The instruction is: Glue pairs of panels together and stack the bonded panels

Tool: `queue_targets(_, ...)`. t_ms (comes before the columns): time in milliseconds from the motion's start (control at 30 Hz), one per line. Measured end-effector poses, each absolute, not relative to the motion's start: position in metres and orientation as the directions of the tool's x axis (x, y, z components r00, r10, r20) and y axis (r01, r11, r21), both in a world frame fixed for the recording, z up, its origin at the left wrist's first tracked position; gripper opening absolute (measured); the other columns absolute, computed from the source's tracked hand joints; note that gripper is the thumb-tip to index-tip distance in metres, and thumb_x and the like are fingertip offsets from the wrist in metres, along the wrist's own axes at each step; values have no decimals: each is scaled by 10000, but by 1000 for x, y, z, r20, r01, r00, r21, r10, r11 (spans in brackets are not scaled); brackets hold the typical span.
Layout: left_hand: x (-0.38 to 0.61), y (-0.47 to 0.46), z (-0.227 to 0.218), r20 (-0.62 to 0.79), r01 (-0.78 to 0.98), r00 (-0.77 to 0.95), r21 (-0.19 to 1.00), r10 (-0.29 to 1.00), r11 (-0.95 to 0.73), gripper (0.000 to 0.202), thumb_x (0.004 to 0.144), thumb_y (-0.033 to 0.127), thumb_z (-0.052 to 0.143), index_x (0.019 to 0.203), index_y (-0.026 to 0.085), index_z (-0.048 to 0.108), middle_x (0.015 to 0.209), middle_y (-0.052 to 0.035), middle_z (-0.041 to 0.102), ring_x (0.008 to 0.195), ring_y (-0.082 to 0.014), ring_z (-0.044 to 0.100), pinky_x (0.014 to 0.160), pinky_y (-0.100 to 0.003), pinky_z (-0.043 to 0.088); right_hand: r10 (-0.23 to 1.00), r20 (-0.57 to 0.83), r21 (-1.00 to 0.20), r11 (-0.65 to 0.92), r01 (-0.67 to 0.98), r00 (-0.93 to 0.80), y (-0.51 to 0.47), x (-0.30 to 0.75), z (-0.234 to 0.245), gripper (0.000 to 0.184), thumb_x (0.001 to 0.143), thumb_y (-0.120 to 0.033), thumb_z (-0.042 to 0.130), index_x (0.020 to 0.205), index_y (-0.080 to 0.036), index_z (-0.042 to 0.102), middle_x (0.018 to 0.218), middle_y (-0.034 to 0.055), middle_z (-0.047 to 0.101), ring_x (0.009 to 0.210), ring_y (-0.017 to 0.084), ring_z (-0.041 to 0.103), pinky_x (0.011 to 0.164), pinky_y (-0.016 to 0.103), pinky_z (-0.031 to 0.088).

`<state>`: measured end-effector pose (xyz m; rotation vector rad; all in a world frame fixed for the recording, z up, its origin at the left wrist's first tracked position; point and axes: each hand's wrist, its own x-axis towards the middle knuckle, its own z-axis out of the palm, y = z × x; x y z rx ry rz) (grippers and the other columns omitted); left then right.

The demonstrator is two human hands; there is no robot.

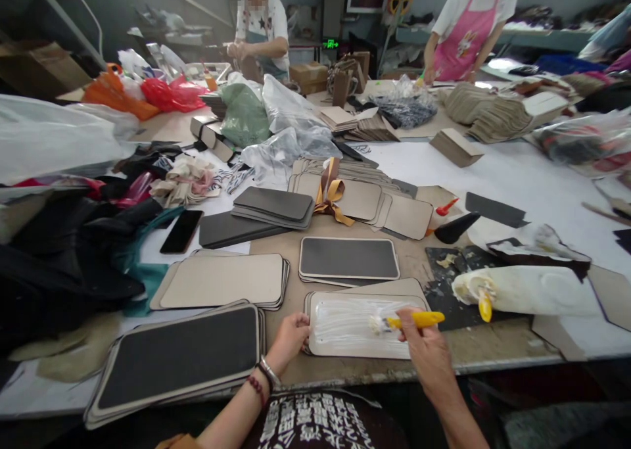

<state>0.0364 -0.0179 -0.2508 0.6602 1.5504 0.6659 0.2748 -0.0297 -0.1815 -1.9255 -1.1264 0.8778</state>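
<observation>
My right hand [424,347] is closed around the yellow handle of a glue brush [421,319]. Its bristles touch a rounded beige panel [345,324] coated with streaky white glue. My left hand [292,336] has its curled fingers gripping the panel's left edge. That panel lies on a small stack of similar pieces. Behind it is a stack topped by a dark panel with a pale border [349,258]. To the left lie a stack of plain beige panels [224,280] and a nearer stack with a dark top [182,357].
A white glue bottle [537,291] lies on its side at right, a second yellow brush [486,304] at its opening. A black phone [181,232] lies at left near dark cloth [64,265]. Bundled beige pieces [362,199] sit behind. Two people stand across the table.
</observation>
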Motion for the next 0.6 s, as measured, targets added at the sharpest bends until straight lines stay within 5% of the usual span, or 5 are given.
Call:
queue_targets(133,36,-17,-256,-677,20,-42,735,735,678,127,550,128,616,578,159,497,380,71,458,317,-84,441,330,-174,330,879,-348,-921,-385,56,326,-16,232,-205,487,678,-624,581,852,-170,570,742,13,604,676,185,598,689,309,503)
queue_targets(233,37,-16,-261,-684,20,-33,729,729,684,126,549,121,599,570,167,483,377,71,463,317,-88,449,337,-182,361,867,-365,-925,-379,-29,339,-11,223,-225,500,650,-617,615,847,-160,570,719,7,615,666,188,608,681,313,519)
queue_targets(500,38,-17,-261,-665,11,-45,746,745,666,116,542,107,563,585,171,477,419,80,472,333,-83,461,342,-184,379,715,-122,-786,-493,373,688,-36,311,-220,543,718,-643,456,917,-152,573,712,83,642,739,263,624,759,385,452)
queue_targets(600,37,-18,-258,-663,1,-41,748,747,664,109,547,126,577,590,167,485,425,75,471,352,-86,476,354,-184,389,722,-54,-719,-508,475,690,-52,313,-205,503,739,-622,440,886,-162,580,799,116,646,767,267,612,786,391,438)
